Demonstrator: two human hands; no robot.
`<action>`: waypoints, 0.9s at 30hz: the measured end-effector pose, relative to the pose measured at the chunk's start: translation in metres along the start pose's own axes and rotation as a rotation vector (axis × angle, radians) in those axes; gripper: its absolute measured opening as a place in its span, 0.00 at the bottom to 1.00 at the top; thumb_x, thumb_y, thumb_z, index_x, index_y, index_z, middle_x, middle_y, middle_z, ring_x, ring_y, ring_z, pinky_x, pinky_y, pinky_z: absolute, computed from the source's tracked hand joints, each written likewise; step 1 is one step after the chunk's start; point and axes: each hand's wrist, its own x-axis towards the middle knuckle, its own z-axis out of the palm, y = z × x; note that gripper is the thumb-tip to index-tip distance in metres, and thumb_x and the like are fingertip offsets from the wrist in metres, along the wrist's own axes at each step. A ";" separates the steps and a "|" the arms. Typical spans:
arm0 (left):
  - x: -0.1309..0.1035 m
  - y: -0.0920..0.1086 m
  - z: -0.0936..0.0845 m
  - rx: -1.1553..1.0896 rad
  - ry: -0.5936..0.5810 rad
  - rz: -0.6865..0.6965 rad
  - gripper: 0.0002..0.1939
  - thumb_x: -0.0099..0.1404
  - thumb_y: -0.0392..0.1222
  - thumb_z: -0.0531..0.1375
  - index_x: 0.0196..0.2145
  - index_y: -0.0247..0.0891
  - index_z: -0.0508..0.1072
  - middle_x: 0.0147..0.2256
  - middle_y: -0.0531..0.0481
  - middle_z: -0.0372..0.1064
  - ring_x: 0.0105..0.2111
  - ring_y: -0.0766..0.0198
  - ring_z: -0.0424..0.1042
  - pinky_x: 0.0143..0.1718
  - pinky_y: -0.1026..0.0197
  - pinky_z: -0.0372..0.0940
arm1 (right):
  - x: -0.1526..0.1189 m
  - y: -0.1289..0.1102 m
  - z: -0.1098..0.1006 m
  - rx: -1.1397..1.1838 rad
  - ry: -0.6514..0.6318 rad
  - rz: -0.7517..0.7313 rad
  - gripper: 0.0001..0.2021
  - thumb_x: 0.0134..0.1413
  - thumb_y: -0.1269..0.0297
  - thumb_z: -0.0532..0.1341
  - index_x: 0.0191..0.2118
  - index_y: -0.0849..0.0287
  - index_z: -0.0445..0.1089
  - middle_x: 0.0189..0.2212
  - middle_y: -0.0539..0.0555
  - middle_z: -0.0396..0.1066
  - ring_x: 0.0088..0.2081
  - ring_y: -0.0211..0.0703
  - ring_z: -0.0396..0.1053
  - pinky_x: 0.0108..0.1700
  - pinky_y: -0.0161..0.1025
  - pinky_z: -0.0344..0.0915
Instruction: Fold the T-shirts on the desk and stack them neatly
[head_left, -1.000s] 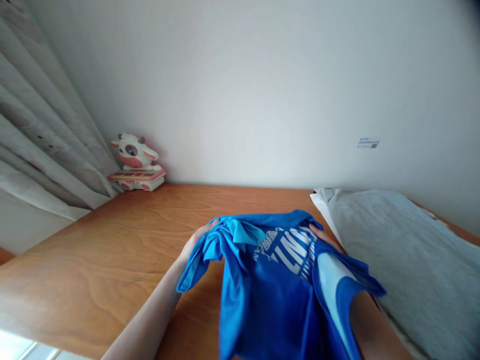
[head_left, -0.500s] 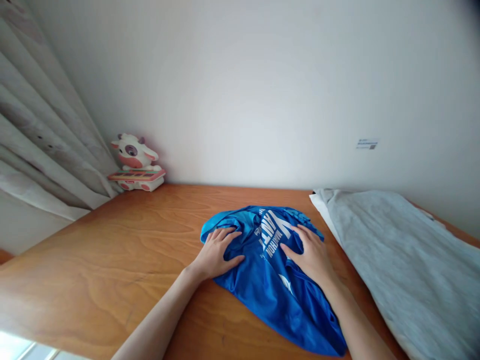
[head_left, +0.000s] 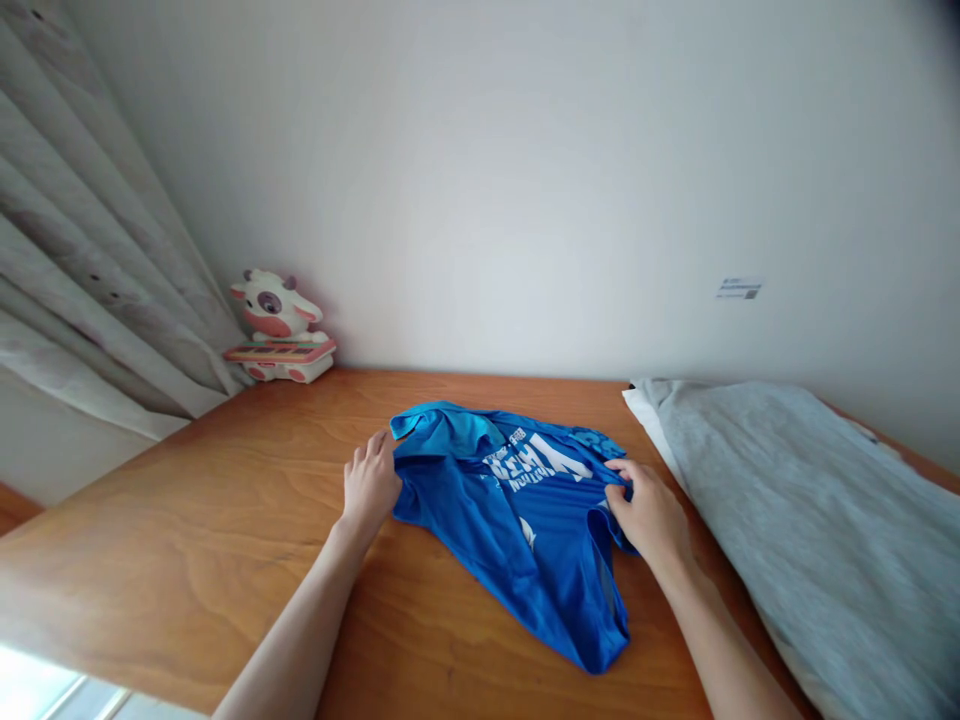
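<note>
A blue shirt (head_left: 480, 530) with white lettering and lighter blue parts lies rumpled on the wooden table. At its left edge my left hand (head_left: 371, 478) is closed on the fabric, knuckles up, with the fingertips partly hidden. On the other side my right hand (head_left: 651, 508) pinches the shirt's right edge between thumb and fingers, beside the lettering. The cloth stretches between both hands, and one corner points down toward the front. Just under my right hand a fold of the shirt gapes.
Grey cloth (head_left: 795, 510) with a white edge covers the table's right side. A toy cow with a keyboard (head_left: 281, 335) stands at the back left, near the curtain (head_left: 90, 260). Behind the wooden table (head_left: 187, 540) rises a white wall with a small label (head_left: 740, 289).
My hands have moved apart, from resting spread on the shirt to gripping its left and right edges. The shirt is pulled wider, and its lower corner has shifted left and away from me.
</note>
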 end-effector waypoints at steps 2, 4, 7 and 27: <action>0.003 -0.002 -0.002 -0.073 0.083 -0.006 0.26 0.66 0.29 0.50 0.60 0.35 0.69 0.60 0.34 0.67 0.56 0.42 0.70 0.54 0.43 0.66 | 0.000 0.000 0.001 0.031 0.042 -0.028 0.18 0.55 0.65 0.53 0.48 0.55 0.74 0.42 0.59 0.76 0.43 0.54 0.75 0.41 0.47 0.69; 0.003 0.003 -0.004 -0.199 0.148 0.108 0.22 0.69 0.34 0.51 0.58 0.36 0.71 0.57 0.35 0.70 0.57 0.44 0.69 0.58 0.44 0.64 | 0.000 -0.002 0.003 0.062 0.057 -0.075 0.17 0.56 0.62 0.54 0.46 0.56 0.74 0.41 0.60 0.75 0.45 0.56 0.74 0.46 0.49 0.69; -0.006 0.026 -0.008 -0.383 0.080 0.422 0.18 0.73 0.44 0.53 0.57 0.41 0.72 0.57 0.41 0.72 0.58 0.49 0.69 0.62 0.46 0.61 | -0.002 -0.004 0.008 0.102 0.003 -0.115 0.14 0.56 0.58 0.55 0.44 0.55 0.74 0.41 0.59 0.76 0.45 0.56 0.74 0.49 0.51 0.69; -0.013 0.023 0.010 -0.149 -0.176 0.337 0.33 0.68 0.60 0.60 0.66 0.46 0.66 0.67 0.39 0.61 0.66 0.36 0.57 0.62 0.30 0.55 | -0.005 -0.016 0.001 0.094 -0.122 -0.113 0.18 0.63 0.46 0.57 0.43 0.52 0.77 0.45 0.58 0.79 0.50 0.57 0.75 0.54 0.53 0.67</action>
